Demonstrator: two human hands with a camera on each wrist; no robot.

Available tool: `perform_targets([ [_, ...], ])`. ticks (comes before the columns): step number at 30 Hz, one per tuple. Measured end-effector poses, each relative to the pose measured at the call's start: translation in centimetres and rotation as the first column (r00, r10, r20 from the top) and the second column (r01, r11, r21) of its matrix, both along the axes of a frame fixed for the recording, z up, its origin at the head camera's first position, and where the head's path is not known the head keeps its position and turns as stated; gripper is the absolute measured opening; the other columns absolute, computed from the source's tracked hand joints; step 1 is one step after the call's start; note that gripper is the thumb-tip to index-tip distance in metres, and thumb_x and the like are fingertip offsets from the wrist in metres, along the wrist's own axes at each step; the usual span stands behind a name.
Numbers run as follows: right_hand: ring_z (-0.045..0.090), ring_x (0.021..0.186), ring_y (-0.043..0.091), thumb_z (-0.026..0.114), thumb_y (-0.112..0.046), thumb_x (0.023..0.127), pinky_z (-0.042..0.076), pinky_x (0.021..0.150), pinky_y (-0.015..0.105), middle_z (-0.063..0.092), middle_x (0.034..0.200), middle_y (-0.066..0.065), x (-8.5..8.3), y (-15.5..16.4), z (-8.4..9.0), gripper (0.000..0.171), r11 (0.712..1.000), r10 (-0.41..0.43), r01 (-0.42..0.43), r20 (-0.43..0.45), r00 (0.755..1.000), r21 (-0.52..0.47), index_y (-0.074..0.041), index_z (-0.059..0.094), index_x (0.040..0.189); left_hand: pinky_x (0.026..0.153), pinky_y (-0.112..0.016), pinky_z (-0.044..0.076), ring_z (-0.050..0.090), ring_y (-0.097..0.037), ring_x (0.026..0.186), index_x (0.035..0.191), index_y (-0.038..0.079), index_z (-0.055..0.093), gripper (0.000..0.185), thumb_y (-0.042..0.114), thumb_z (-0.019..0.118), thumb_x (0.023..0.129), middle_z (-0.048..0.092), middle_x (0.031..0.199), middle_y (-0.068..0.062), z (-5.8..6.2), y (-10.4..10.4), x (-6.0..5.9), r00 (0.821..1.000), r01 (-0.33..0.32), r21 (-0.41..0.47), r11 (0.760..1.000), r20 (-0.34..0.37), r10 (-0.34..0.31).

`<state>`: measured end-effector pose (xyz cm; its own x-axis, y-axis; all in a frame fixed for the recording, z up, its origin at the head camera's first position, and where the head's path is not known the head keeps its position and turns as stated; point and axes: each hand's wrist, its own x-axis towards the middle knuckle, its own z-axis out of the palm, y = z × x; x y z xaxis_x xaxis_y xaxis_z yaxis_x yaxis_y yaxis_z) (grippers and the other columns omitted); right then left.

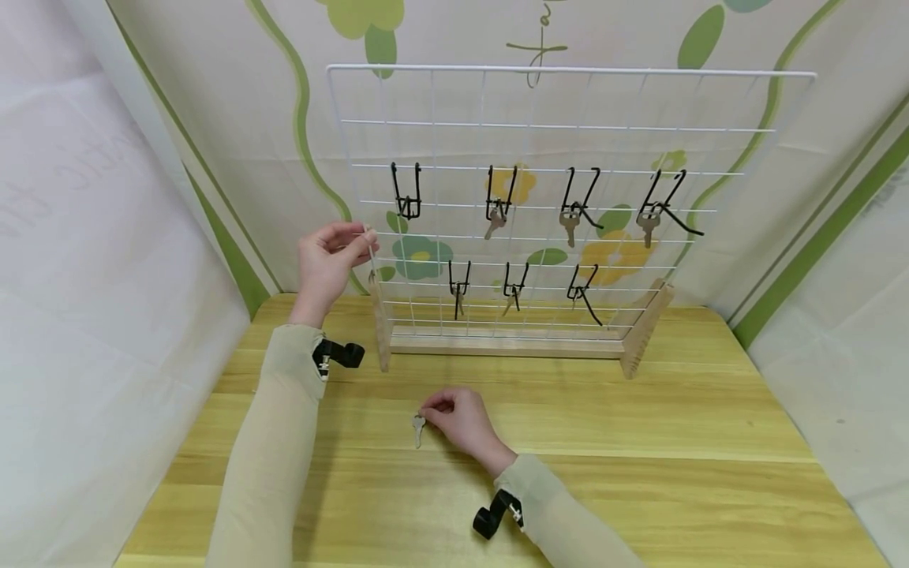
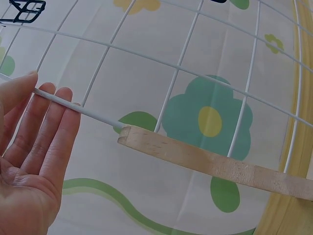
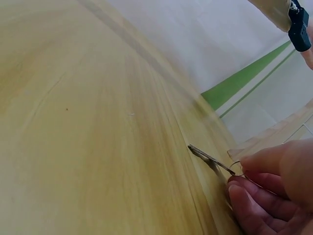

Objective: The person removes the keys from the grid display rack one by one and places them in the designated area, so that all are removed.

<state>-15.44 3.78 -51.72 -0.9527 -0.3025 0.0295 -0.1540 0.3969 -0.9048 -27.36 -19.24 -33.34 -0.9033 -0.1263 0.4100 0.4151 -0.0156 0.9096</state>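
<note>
In the head view my left hand (image 1: 327,264) pinches the left side wire of a white wire grid rack (image 1: 568,70). The left wrist view shows the thumb and fingertips of that hand (image 2: 36,161) on the side wire (image 2: 100,116), just above the wooden foot (image 2: 195,159). Low over the table, my right hand (image 1: 465,422) pinches a silver key (image 1: 418,430) by its small ring, in front of the rack. In the right wrist view the key (image 3: 210,159) sticks out from the ring between thumb and fingers, close to the wood surface.
Several black hooks hang on the grid in two rows. Keys hang from the upper row, among them one key (image 1: 570,223); the upper left hook (image 1: 407,193) bears none. The rack stands on a wooden base (image 1: 504,345) at the back of the wooden table (image 1: 639,473), before a flowered cloth.
</note>
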Motion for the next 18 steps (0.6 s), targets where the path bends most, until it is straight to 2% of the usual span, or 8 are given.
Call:
perform_targets([
  [12, 0.063, 0.067, 0.008, 0.080, -0.016, 0.091, 0.057, 0.058, 0.024, 0.070, 0.081, -0.009, -0.1, 0.4, -0.2, 0.004, 1.000, -0.016, 0.016, 0.031, 0.999, 0.016, -0.012, 0.079, 0.092, 0.080, -0.032, 0.063, 0.074, -0.020, 0.082, 0.104, -0.001, 0.074, 0.019, 0.010, 0.081, 0.090, 0.076, 0.097, -0.012, -0.1, -0.1, 0.0, 1.000, 0.007, 0.001, 1.000, 0.013, -0.007],
  [18, 0.067, 0.074, 0.013, 0.079, -0.019, 0.092, 0.060, 0.060, 0.027, 0.073, 0.088, -0.005, -0.2, 1.4, 0.7, 0.013, 0.998, -0.029, 0.033, 0.086, 0.996, -0.048, -0.009, 0.079, 0.101, 0.080, -0.032, 0.063, 0.074, -0.020, 0.083, 0.104, 0.000, 0.074, 0.019, 0.011, 0.081, 0.090, 0.076, 0.098, -0.012, -0.1, -0.1, 0.0, 1.000, 0.005, -0.007, 1.000, 0.012, -0.005],
])
